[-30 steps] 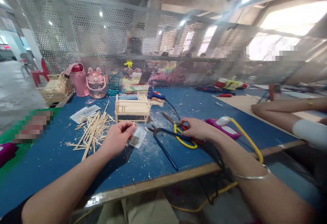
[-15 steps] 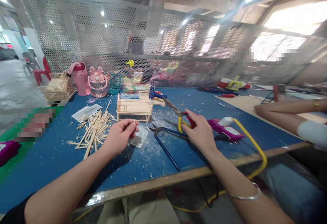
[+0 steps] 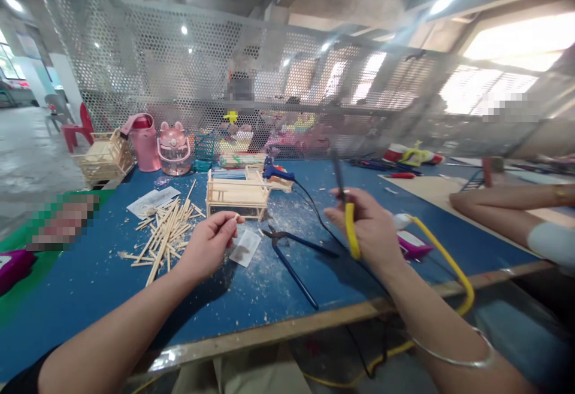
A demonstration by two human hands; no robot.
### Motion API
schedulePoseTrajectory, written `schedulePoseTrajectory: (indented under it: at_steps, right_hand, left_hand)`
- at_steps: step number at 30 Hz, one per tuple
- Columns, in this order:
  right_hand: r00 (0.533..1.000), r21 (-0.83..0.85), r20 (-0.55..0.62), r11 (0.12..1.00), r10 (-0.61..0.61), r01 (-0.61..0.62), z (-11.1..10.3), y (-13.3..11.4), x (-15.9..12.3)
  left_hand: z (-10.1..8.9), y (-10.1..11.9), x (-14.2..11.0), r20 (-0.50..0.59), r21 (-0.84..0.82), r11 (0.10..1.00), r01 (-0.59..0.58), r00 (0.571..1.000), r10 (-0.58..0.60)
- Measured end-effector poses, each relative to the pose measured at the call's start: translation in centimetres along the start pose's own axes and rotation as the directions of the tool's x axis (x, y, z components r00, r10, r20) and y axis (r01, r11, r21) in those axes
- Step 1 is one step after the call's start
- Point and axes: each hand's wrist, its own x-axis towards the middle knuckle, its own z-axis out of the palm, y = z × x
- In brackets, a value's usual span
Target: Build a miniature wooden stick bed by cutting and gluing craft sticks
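My left hand (image 3: 211, 241) is closed in a pinch on a short piece of wooden stick (image 3: 237, 218), of which only a pale tip shows. My right hand (image 3: 368, 223) is closed around a pair of scissors (image 3: 350, 229) with yellow on the handles; the blades point up and are blurred. Between the hands, blue-handled pliers (image 3: 294, 271) lie spread on the table beside a small white paper packet (image 3: 245, 247). Left of my left hand is a loose heap of wooden sticks (image 3: 164, 232). A small stick-built wooden frame (image 3: 236, 193) stands just beyond the hands.
A blue glue gun (image 3: 279, 172) lies behind the frame, its cord running across the blue table (image 3: 193, 313). Two pink bottles (image 3: 174, 154) and another wooden frame (image 3: 105, 154) stand at the back left. A purple device (image 3: 411, 245) with a yellow cable is right; another person's arm (image 3: 494, 199) rests beyond.
My right hand has lifted the scissors off the table and moved right, turning the blades from pointing left to pointing up. My left hand has stayed nearly in place with its stick piece.
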Motion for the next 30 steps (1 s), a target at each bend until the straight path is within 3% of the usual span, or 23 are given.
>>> schedulePoseTrajectory:
  at_steps: [2, 4, 7, 11, 14, 19, 30]
  right_hand:
    - [0.974, 0.096, 0.192, 0.99, -0.117, 0.1, 0.5, -1.9, 0.2]
    - [0.929, 0.177, 0.282, 0.964, -0.241, 0.197, 1.4, -4.0, 0.3]
    - [0.875, 0.247, 0.339, 0.93, -0.345, 0.271, 3.2, -6.6, 1.0]
    - [0.843, 0.287, 0.358, 0.906, -0.402, 0.311, 5.4, -8.4, 2.4]
    - [0.817, 0.369, 0.375, 0.879, -0.439, 0.303, 6.4, -8.7, 2.8]
    - [0.8, 0.466, 0.36, 0.835, -0.48, 0.291, 7.0, -8.2, 2.0]
    - [0.814, 0.437, 0.319, 0.838, -0.485, 0.328, 6.2, -7.6, 1.3]
  left_hand:
    - [-0.1, 0.2, -0.1, -0.027, 0.033, 0.999, -0.033, 0.999, 0.034]
    - [-0.3, 0.5, -0.2, -0.05, 0.059, 0.996, -0.07, 0.996, 0.073]
    - [-0.6, 1.0, -0.2, -0.092, 0.097, 0.987, -0.128, 0.986, 0.137]
    - [-1.1, 1.0, 0.1, -0.176, 0.135, 0.979, -0.154, 0.968, 0.177]
    - [-1.5, 0.8, 0.3, -0.188, 0.128, 0.978, -0.165, 0.964, 0.187]
    - [-1.8, 1.2, 0.2, -0.073, 0.186, 0.947, -0.263, 0.957, 0.28]
    - [-1.5, 1.5, -0.3, 0.003, 0.338, 0.891, -0.302, 0.947, 0.32]
